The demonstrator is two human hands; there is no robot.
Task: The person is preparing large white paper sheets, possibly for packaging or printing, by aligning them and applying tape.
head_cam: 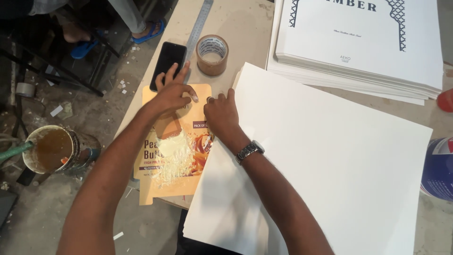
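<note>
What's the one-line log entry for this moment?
left hand: flat on orange printed card | right hand: on white sheet edge | tape roll nearby

Two hands are showing, left hand (172, 97) and right hand (221, 113). One black phone (167, 63), one tape roll (212, 55), one steel ruler (198, 26), one orange packet (174, 151), one wristwatch (249, 151), one glue bucket (53, 148) and two blue sandals (150, 32) are lying in view.

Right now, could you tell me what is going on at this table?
A person's left hand presses on an orange printed card smeared with white paste. The right hand, with a wristwatch, rests at the corner of a large white sheet. A phone, tape roll and ruler lie beyond.
</note>
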